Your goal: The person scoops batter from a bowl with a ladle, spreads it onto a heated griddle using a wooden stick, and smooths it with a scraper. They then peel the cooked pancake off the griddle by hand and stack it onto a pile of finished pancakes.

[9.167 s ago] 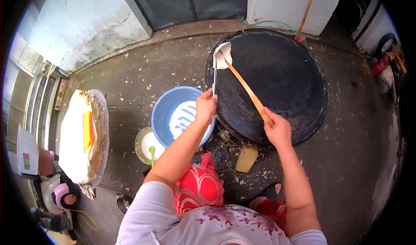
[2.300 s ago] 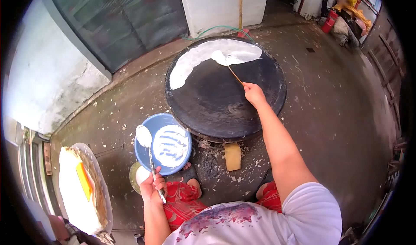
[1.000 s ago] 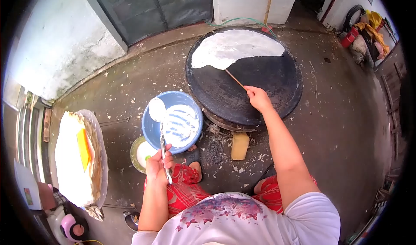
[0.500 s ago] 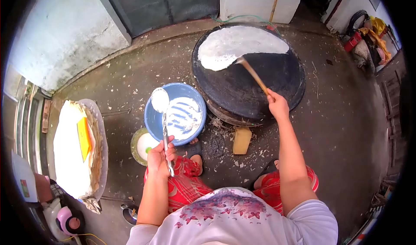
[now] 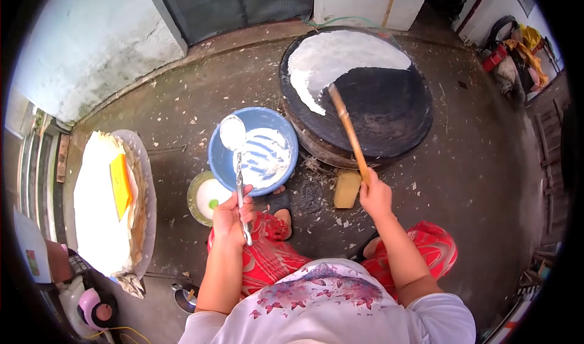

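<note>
My left hand [image 5: 235,217] is closed around the metal handle of a ladle [image 5: 233,133], whose batter-coated bowl hangs over the blue basin [image 5: 217,169]. White batter streaks the basin's inside. In my right hand [image 5: 375,196] is a wooden spreader [image 5: 348,128], its far end on the round black griddle [image 5: 389,109] at the edge of the batter. The white batter [image 5: 350,55] covers the far part of the griddle and runs down its left side in a ragged strip. The near right part of the griddle surface shows black.
A bowl [image 5: 193,205] with white liquid and something green stands beside the basin. To the left, a stack of thin white sheets [image 5: 97,204] lies on a round tray [image 5: 148,179], with a yellow-orange flat tool [image 5: 120,186] on top. A yellowish block [image 5: 347,189] sits below the griddle.
My right hand has come nearer my body and slightly left with the spreader. Batter now reaches further down the griddle's left side. My left hand still holds the ladle over the basin.
</note>
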### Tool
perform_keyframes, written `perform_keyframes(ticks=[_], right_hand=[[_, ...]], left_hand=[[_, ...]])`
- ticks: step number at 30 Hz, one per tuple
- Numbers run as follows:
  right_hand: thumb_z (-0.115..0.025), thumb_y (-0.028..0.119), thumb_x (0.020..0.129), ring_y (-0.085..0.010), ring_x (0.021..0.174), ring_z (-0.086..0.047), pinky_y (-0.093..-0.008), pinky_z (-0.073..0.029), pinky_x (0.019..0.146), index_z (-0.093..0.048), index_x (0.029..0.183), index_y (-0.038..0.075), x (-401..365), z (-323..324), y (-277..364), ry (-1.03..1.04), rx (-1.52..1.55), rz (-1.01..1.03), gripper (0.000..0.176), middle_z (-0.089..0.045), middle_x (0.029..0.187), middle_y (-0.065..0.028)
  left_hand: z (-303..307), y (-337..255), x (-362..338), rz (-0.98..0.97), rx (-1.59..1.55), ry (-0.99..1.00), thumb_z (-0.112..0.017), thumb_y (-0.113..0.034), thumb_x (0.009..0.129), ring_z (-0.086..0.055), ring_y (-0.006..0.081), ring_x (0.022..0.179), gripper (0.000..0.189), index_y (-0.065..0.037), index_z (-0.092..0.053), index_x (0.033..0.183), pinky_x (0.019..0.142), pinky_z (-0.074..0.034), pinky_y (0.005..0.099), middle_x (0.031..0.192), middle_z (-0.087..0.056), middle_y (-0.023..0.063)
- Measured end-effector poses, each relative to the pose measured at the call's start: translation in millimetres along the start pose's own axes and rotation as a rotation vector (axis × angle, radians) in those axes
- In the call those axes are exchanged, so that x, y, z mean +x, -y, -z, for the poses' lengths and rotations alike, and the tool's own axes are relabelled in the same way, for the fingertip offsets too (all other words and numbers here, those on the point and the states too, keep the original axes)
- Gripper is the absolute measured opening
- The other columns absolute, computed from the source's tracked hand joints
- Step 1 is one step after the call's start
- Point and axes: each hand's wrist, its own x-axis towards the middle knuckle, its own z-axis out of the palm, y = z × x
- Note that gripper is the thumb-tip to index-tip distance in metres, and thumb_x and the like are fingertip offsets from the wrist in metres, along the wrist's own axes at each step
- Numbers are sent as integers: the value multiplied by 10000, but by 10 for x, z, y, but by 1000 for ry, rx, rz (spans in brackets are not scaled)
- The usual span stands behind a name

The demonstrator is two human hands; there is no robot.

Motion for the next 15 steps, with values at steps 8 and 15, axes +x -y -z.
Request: perform_keyframes(ticks=[8, 15], right_hand=[[-387, 67, 814, -380, 738, -603, -454, -475, 648, -40, 1369, 5, 1104, -653, 1550, -42, -117, 184, 657, -589, 886, -244], [-407, 82, 816, -341, 680, -606, -417, -476, 574, -56, 1370, -8, 565, -645, 1487, -84, -35, 63, 662, -590, 838, -216]], left_hand=[[95, -72, 2, -26, 67, 15, -350, -185, 922, -389, 109, 505, 317, 54, -479, 1086, 407, -323, 214, 700, -490, 84], [106, -121, -65, 4, 12, 31, -350, -183, 923, -381, 114, 505, 320, 52, -454, 1114, 407, -325, 222, 703, -472, 84]])
